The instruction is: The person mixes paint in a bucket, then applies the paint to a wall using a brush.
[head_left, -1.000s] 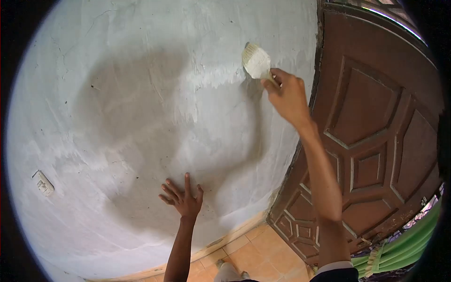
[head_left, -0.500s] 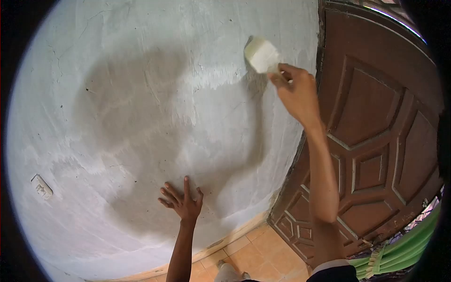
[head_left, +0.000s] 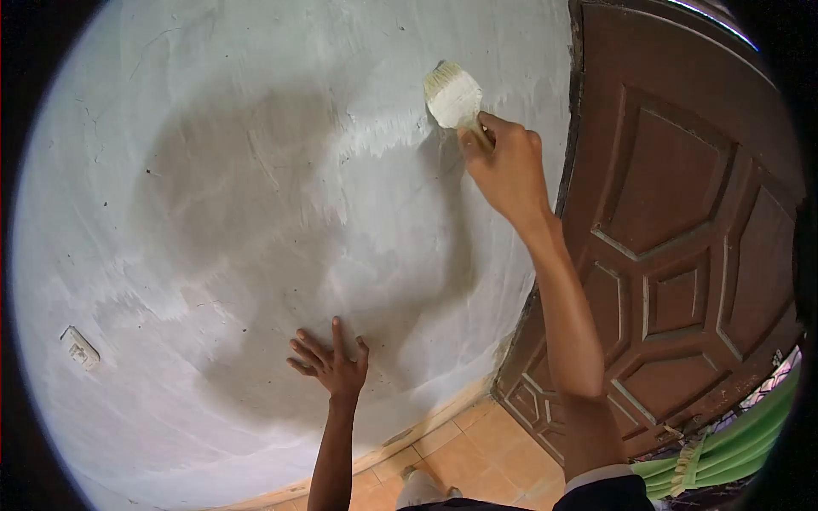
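Note:
A wide paintbrush (head_left: pixel 455 98) with pale bristles and a white-coated body is gripped by its handle in my right hand (head_left: pixel 509 169). Its bristle tips are at the wall (head_left: pixel 392 204), in the upper part of the view. The wall is whitish grey, with brighter white strokes and ragged streak edges left of the brush. Lower down, my left hand (head_left: pixel 334 362) lies on the wall with its fingers spread, holding nothing. Shadows of my head and arm fall across the wall between and around both hands.
On the right stands a brown panelled wooden door (head_left: pixel 665 170) in a dark frame. A white wall switch or socket (head_left: pixel 80 348) sits at the lower left. A green curtain (head_left: pixel 733 443) hangs at the lower right, and orange floor tiles (head_left: pixel 486 443) lie below.
My right hand has moved a little left with the paintbrush, whose bristles now show more plainly. The left hand stays in place on the wall.

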A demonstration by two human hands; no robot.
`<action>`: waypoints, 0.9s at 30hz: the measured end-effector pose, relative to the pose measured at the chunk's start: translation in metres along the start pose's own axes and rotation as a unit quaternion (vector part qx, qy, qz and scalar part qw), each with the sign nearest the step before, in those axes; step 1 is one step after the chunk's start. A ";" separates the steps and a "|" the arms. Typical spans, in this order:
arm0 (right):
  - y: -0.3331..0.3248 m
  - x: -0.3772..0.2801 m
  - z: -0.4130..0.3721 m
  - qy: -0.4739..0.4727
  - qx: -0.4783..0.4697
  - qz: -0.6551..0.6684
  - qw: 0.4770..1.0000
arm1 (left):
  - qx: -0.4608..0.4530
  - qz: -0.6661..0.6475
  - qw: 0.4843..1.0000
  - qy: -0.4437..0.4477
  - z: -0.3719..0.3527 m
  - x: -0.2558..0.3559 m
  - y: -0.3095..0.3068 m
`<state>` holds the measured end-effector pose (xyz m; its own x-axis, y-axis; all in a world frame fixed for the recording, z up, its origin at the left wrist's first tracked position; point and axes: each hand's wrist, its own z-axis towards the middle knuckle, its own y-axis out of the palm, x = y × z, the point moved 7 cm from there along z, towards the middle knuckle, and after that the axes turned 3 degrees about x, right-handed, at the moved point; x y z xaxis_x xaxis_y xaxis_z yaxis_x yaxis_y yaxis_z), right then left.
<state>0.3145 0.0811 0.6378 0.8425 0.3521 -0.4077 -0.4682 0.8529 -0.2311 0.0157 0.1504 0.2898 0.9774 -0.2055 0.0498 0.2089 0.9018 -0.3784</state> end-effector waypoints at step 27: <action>-0.031 0.024 -0.014 0.019 -0.068 -0.011 0.997 | -0.012 0.001 1.000 -0.003 0.001 0.000 0.000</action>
<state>0.3456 0.0581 0.6226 0.8429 0.3173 -0.4345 -0.4844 0.7991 -0.3561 0.0155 0.1505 0.2910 0.9779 -0.2018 0.0541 0.2064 0.8930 -0.4000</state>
